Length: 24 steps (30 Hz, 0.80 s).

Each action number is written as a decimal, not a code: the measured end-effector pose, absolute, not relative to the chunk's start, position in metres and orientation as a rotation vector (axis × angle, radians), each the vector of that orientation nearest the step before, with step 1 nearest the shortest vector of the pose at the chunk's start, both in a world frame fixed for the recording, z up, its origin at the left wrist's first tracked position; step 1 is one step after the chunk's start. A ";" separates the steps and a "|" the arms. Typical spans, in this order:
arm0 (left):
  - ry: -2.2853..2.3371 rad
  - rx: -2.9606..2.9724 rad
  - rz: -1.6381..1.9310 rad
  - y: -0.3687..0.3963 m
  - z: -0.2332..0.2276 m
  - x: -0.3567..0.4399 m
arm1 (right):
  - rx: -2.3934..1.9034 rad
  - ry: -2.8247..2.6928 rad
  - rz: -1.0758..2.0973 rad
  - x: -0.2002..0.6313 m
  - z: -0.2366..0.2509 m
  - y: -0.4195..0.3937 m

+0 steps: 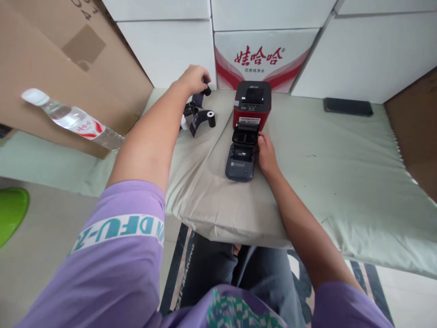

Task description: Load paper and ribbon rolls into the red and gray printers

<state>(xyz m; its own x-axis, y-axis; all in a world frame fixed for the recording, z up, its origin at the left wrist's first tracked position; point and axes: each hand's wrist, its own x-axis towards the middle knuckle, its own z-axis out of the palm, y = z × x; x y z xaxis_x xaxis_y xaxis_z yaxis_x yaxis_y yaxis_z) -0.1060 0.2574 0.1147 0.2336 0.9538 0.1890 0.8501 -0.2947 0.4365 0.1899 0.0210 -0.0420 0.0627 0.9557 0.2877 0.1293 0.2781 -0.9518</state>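
Left hand [194, 78] closed on a black ribbon spool [206, 90] left of the label printer [246, 127]; right hand [265, 152] loosely open, steadying its open cover [240, 163].

pale green padded mat [341, 182] over a beige floor [41, 246], stacked white cartons [368, 59] behind, one red-printed carton [262, 57] in the middle, brown cardboard boxes [51, 59] leaning at left, striped rug [177, 269] below, soft even daylight
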 end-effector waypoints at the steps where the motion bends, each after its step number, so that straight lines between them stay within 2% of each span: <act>1: 1.692 2.271 0.590 0.260 0.110 -0.105 | -1.130 -1.333 0.886 0.190 -0.041 0.021; 13: 1.834 2.078 0.704 0.265 0.055 -0.082 | -1.148 -1.274 0.940 0.188 -0.033 0.016; 18: 1.857 2.036 0.755 0.269 0.050 -0.082 | -1.162 -1.276 0.936 0.190 -0.036 0.018; 24: 1.724 2.102 1.325 0.202 0.058 -0.060 | -1.163 -1.280 0.895 0.189 -0.034 0.017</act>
<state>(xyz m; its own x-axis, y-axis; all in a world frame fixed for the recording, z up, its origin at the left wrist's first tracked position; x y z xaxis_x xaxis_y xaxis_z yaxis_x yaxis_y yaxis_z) -0.0604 0.2018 0.0584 -0.0302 0.8411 0.5400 0.7382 -0.3455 0.5794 0.1888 0.0173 -0.0343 0.1201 0.9644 0.2358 0.1091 0.2233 -0.9686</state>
